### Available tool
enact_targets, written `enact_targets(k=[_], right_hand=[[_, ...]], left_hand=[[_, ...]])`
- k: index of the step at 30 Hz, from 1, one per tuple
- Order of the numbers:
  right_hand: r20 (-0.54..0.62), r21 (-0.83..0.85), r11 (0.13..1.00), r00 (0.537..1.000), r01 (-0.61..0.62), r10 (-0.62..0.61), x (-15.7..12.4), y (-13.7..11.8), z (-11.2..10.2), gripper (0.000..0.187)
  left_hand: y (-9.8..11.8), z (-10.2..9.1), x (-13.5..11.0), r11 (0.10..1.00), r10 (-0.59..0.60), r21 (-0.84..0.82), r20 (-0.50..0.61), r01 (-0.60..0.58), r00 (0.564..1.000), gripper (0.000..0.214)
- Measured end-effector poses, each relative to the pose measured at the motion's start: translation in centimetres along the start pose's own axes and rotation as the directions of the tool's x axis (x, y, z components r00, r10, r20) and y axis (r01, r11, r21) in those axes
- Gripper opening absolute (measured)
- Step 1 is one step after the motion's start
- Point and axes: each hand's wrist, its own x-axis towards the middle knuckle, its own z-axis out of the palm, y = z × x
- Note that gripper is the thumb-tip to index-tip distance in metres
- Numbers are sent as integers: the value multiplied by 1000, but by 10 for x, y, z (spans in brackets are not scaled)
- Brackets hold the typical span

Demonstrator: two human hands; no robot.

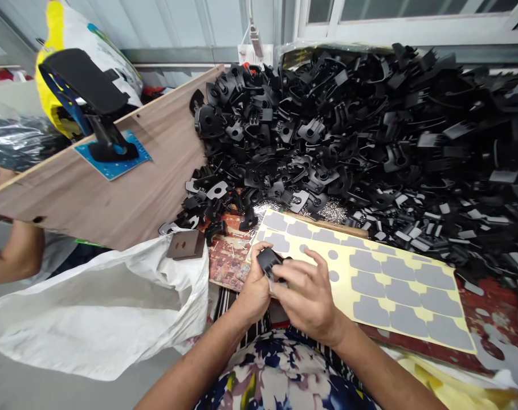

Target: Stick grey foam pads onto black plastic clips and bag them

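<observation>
My left hand (pixel 254 287) is closed around a small black plastic clip part (pixel 267 261) in front of my lap. The fingers of my right hand (pixel 308 290) are bent against the near right side of the same part, with thumb and fingertips pinching there and one finger raised. My fingers cover much of the part. Just right of my hands lies a yellow backing sheet (pixel 342 290) with grey die-cut stickers (pixel 370 283), some of its places bare yellow.
A big heap of black plastic parts (pixel 310 131) fills the back. Small metal pins (pixel 333 210) lie before it. At left stand a wooden board (pixel 156 188) with a black mount (pixel 109 145), a brown block (pixel 186 245), a white sack (pixel 113 302) and another person's arm (pixel 19 253).
</observation>
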Motion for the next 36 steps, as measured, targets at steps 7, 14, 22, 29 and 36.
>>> enact_targets(k=[7,14,22,29,36], right_hand=[[54,105,878,884,-467,464,8,21,-1,13],[85,81,870,873,-487,481,4,25,2,13],[3,-37,927,927,-374,374,4,19,4,14],[-32,-238,941,970,-240,240,0,12,10,3],[-140,-376,898,972,-230,190,9,16,-10,70]], left_hand=[[2,-3,1,981,-83,-168,73,94,994,67],[-6,4,5,1000,-4,-2,20,4,1000,67],[-14,2,9,997,70,46,-34,-68,997,60],[-16,0,7,993,111,49,-81,-107,991,58],[-12,-2,7,995,82,-39,-129,-88,988,56]])
